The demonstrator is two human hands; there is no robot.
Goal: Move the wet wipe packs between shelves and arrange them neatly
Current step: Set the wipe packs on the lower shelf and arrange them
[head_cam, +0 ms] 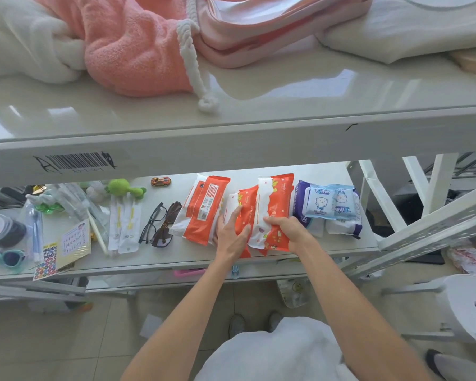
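Three orange-and-white wet wipe packs lie side by side on the lower white shelf. The left pack lies free. My left hand presses flat on the middle pack. My right hand grips the near end of the right orange pack. Further right, a small light-blue wipe pack rests on top of a purple-and-white pack. The upper shelf holds no wipe packs in view.
Black glasses and brown sunglasses lie just left of the packs. Further left are a toy car, a green toy, wrapped toothbrushes, stickers and cards. Pink and white towels cover the upper shelf. A white paper roll stands at the right.
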